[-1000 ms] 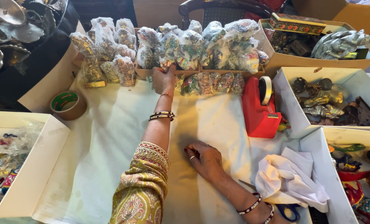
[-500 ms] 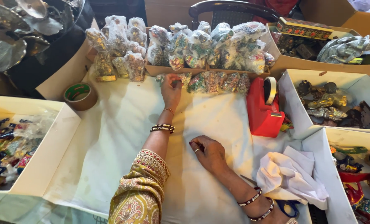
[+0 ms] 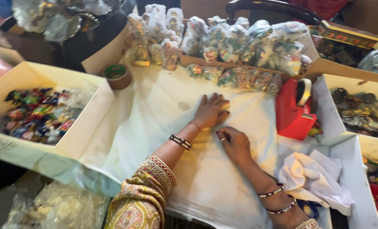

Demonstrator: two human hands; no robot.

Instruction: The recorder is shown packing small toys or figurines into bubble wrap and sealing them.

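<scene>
Resting flat on the white cloth [image 3: 155, 123] that covers the tabletop, the left hand [image 3: 211, 111] lies palm down with its fingers spread and holds nothing. The right hand [image 3: 235, 144] sits just beside it at five o'clock, knuckles up, fingers loosely curled against the cloth, likewise gripping nothing; the two hands are near each other, almost touching. The left forearm wears dark beaded bangles [image 3: 181, 141] and a yellow patterned sleeve with a red embroidered cuff [image 3: 148, 186].

At twelve o'clock from the hands stands a row of small clear plastic packets filled with colourful trinkets [image 3: 239, 42], some lying along the cloth's far edge. At three o'clock sits a red tape dispenser [image 3: 292, 112], touching the cloth. At ten o'clock a roll of brown packing tape [image 3: 117, 76] lies flat. At nine o'clock an open cream cardboard box [image 3: 49, 80] holds bright wrapped pieces. At four o'clock a crumpled white rag [image 3: 314, 180] rests inside a white box [image 3: 358, 182].
</scene>
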